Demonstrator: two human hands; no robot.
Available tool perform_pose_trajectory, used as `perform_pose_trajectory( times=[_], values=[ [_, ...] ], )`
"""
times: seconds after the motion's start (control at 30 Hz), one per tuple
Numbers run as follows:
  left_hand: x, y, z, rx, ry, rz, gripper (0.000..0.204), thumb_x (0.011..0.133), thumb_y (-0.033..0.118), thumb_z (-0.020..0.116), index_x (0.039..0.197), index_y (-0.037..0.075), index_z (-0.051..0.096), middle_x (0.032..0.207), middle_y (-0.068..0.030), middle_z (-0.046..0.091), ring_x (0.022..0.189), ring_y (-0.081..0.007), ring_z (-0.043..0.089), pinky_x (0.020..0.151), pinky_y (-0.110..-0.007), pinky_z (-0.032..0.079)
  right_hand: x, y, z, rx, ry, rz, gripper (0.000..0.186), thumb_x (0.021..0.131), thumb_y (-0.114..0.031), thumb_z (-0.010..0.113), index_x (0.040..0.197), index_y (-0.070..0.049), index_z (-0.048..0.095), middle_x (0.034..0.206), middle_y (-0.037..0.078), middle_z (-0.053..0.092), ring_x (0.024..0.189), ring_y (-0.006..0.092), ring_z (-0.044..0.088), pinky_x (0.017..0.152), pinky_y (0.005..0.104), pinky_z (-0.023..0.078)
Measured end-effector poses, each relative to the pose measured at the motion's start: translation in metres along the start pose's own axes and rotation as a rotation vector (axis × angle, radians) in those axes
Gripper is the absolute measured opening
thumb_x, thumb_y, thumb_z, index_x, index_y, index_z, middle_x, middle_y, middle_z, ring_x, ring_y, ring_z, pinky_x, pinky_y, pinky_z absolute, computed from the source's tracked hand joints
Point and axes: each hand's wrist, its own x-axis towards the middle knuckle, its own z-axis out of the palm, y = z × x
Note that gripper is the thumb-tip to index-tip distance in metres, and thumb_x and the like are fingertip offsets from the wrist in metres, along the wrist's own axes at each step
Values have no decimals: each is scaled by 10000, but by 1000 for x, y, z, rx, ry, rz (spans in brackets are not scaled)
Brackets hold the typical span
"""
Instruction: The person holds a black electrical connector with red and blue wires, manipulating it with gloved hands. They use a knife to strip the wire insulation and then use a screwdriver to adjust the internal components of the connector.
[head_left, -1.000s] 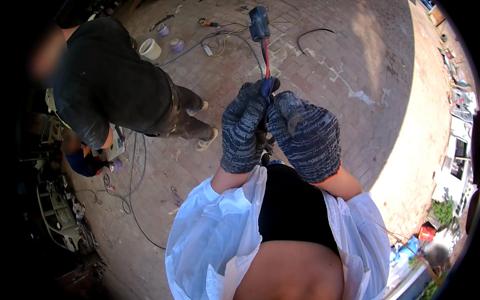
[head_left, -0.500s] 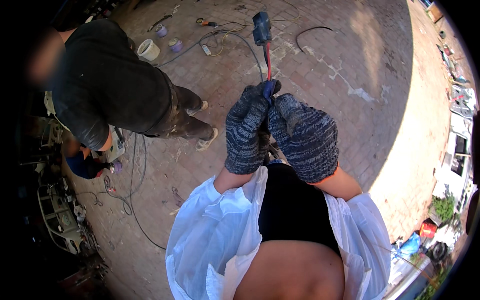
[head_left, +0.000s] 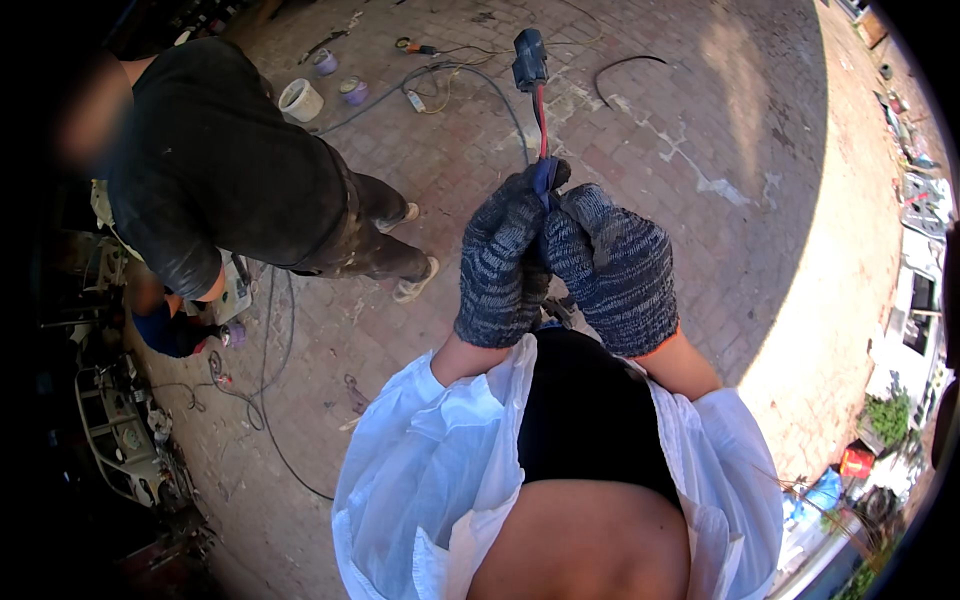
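Pinching the blue wrap (head_left: 545,177) in the narrow grip of left hand (head_left: 503,260) and right hand (head_left: 618,270), with wires (head_left: 542,125) and connector (head_left: 530,62) jutting out beyond, and best working gently, without tugging the wires.

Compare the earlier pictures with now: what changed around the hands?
The black connector moved slightly right and down in the picture; the left hand shifted right with it. Nothing was visibly let go: the right hand stays at the blue-wrapped cable. The white bucket stayed put.
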Motion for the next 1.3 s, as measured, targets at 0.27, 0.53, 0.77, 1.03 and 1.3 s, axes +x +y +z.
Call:
perform_pose_trajectory(
  times=[0.27, 0.53, 0.77, 1.03, 1.3],
  values=[
    [10, -1, -15, -131, -79, -102, 496, 928, 234, 697, 1336, -23, 582, 1281, -111, 649, 1066, -156, 632, 915, -285, 509, 4, 6, -3, 276, 6, 87, 129, 915, -163, 666, 934, -37, 684, 739, 122, 656, 687, 276, 679, 636, 360, 516],
    [11, -3, -11, -88, -90, -13, 463, 953, 219, 666, 1342, -19, 581, 1283, -112, 647, 1073, -159, 628, 946, -291, 497, 4, 3, 3, 141, 47, 46, 132, 914, -174, 682, 893, -43, 685, 746, 125, 665, 672, 273, 678, 625, 358, 512],
    [11, 4, -9, -7, -87, -8, 440, 981, 232, 641, 1341, -14, 585, 1281, -94, 645, 1064, -135, 617, 946, -277, 486, 5, 2, 8, 118, 79, -1, 154, 917, -198, 657, 967, -54, 679, 806, 175, 682, 739, 358, 686, 656, 427, 528],
    [18, 8, -3, 40, -103, 43, 440, 988, 247, 630, 1332, -24, 586, 1286, -108, 642, 1099, -156, 622, 969, -291, 485, 16, 3, 6, 255, 77, 4, 136, 928, -169, 654, 964, -39, 671, 807, 161, 676, 727, 309, 688, 649, 385, 527],
    [26, 6, -10, 18, -173, 25, 468, 972, 246, 641, 1327, -52, 577, 1279, -140, 646, 1131, -193, 621, 997, -324, 482, 17, 21, 5, 939, -112, 270, 145, 913, -74, 662, 1047, -19, 652, 884, 121, 678, 793, 286, 667, 728, 360, 534]
  ],
)
